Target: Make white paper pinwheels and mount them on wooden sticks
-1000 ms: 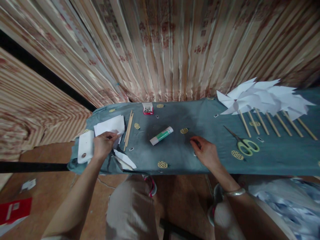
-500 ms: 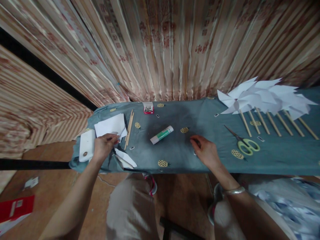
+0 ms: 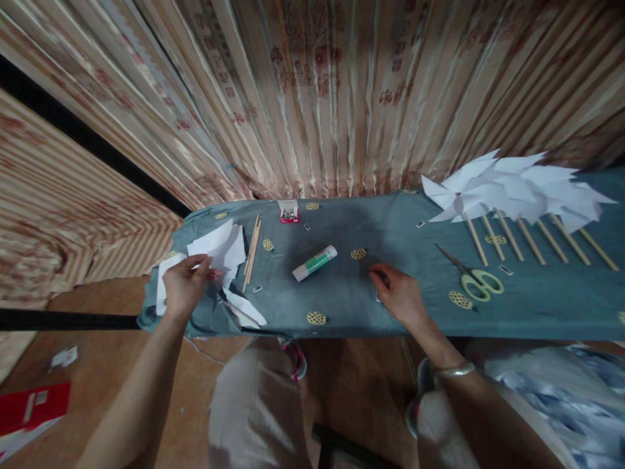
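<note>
At the left end of the cloth-covered table, my left hand (image 3: 185,284) pinches the near edge of a white sheet of paper (image 3: 211,242), which bends up over a small stack of paper (image 3: 235,249). Part of a white box-like object (image 3: 163,286) shows under that hand. My right hand (image 3: 399,292) hovers low over the cloth, fingers curled and thumb against them, with nothing visible in the grip. Between the hands lies a glue stick (image 3: 315,263) with a green label. Thin wooden sticks (image 3: 252,253) lie beside the paper.
Folded paper scraps (image 3: 244,309) sit at the near left edge. Behind is a small red box of metal pins (image 3: 289,212). Scissors (image 3: 476,281) with green handles and several white paper pinwheels (image 3: 517,189) on sticks lie to the right. A pleated curtain (image 3: 332,117) hangs behind the table (image 3: 342,312).
My left hand has moved a little left and up, lifting and curling the top sheet from the stack. The right hand has stayed in nearly the same spot.
</note>
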